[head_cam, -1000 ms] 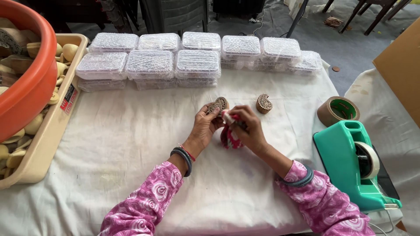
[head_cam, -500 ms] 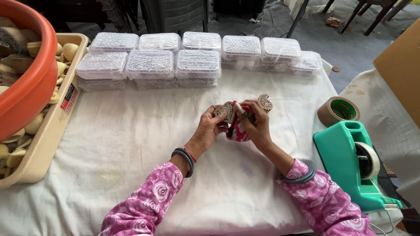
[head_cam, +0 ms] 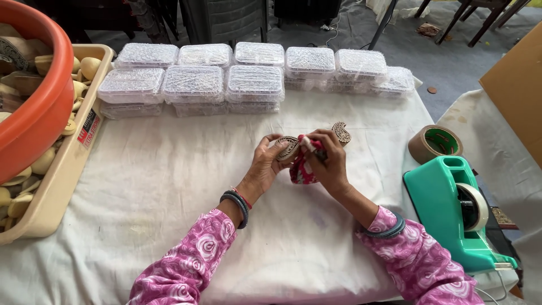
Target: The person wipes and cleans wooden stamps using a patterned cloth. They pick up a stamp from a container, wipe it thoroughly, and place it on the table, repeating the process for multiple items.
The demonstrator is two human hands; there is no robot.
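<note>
White cloth covers the counter point(head_cam: 169, 186). Above it, the left hand point(head_cam: 265, 164) clasps a carved brown wooden block point(head_cam: 288, 148), touching a red cloth point(head_cam: 302, 169) clenched in the right hand point(head_cam: 330, 164). Just beyond lies another carved block point(head_cam: 341, 133); farther off, clear plastic boxes point(head_cam: 254, 79).

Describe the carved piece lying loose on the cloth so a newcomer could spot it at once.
On the white cloth-covered table, look just beyond the right hand. There lies a small brown carved wooden block, paisley-shaped; unlike the similar block in the left hand, nothing holds it.
</note>
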